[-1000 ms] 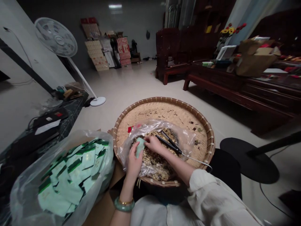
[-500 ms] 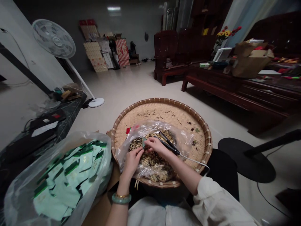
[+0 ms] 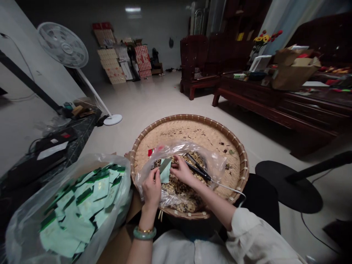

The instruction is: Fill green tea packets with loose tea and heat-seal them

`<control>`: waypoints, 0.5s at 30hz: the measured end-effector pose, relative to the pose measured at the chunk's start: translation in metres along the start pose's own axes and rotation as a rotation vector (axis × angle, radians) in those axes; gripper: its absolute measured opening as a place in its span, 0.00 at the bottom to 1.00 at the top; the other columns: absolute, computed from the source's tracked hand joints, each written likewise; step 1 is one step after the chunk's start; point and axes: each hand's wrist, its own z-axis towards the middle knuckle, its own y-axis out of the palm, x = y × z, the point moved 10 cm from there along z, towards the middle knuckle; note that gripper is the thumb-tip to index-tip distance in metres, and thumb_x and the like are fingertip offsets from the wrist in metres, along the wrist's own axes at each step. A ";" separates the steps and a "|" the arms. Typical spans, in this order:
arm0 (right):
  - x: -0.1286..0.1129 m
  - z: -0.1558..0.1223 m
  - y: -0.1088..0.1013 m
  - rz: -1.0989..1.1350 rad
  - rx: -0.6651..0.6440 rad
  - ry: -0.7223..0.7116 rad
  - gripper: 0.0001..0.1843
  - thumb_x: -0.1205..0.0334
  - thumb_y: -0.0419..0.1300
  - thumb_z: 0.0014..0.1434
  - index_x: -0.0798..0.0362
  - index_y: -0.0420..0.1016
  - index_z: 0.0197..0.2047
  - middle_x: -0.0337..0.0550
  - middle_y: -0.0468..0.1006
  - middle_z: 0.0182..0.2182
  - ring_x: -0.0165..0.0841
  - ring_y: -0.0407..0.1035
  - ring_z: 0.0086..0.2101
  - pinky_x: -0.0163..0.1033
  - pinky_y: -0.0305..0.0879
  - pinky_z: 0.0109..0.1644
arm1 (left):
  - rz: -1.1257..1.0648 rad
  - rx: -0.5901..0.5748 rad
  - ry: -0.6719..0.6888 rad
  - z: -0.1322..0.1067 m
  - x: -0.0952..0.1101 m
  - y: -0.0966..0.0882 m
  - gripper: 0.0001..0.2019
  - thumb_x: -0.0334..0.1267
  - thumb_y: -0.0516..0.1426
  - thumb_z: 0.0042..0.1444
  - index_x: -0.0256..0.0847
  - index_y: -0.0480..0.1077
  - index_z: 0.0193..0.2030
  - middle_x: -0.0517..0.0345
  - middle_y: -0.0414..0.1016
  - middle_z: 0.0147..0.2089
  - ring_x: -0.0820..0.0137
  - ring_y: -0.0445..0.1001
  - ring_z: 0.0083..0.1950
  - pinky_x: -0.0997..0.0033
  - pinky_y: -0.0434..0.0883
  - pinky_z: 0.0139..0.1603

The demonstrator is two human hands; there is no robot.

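Note:
My left hand [image 3: 152, 187] pinches the left edge of a small pale green packet [image 3: 165, 171], holding it flat above the clear plastic bag [image 3: 144, 179]. Beside the packet's right edge is my right hand [image 3: 183, 172], its fingers apart; whether a fingertip touches the packet is hard to tell. Under both hands the bag lies open with a loose dark and tan dried mix [image 3: 178, 189] in it. A black hair straightener [image 3: 202, 172] with its arms parted rests on the mix, just past my right hand. All this sits in a round woven bamboo tray [image 3: 189, 126].
To the left stands a large plastic bag [image 3: 20, 223] full of green packets [image 3: 82, 205]. A white cord [image 3: 229, 189] crosses the tray's right rim. A white fan [image 3: 112, 119] and a black round base [image 3: 288, 187] stand on the floor. A dark wooden table [image 3: 258, 97] is at right.
The packet has turned from edge-on to broad side up. My left hand has drawn back slightly and turned; my right hand has moved a little right, its fingers now apart.

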 end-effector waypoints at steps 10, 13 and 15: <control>-0.090 -0.071 -0.023 -0.575 0.150 -0.742 0.24 0.68 0.52 0.62 0.51 0.62 0.62 0.53 0.73 0.49 0.39 0.67 0.51 0.47 0.66 0.55 | -0.330 -0.220 -0.274 -0.024 -0.001 0.033 0.15 0.46 0.56 0.53 0.35 0.75 0.37 0.62 0.70 0.21 0.73 0.67 0.23 0.76 0.64 0.25; -0.089 -0.079 -0.026 -0.608 0.179 -0.769 0.23 0.68 0.52 0.63 0.51 0.63 0.62 0.53 0.73 0.49 0.39 0.67 0.51 0.47 0.67 0.55 | -0.464 -0.264 -0.390 -0.035 -0.004 0.046 0.17 0.48 0.57 0.51 0.34 0.74 0.36 0.64 0.66 0.20 0.75 0.63 0.22 0.77 0.61 0.23; -0.088 -0.083 -0.030 -0.604 0.189 -0.787 0.21 0.68 0.52 0.63 0.51 0.66 0.59 0.53 0.74 0.48 0.39 0.68 0.50 0.47 0.68 0.54 | -0.540 -0.299 -0.450 -0.040 -0.005 0.053 0.18 0.49 0.58 0.49 0.34 0.73 0.36 0.62 0.69 0.22 0.75 0.64 0.23 0.77 0.62 0.25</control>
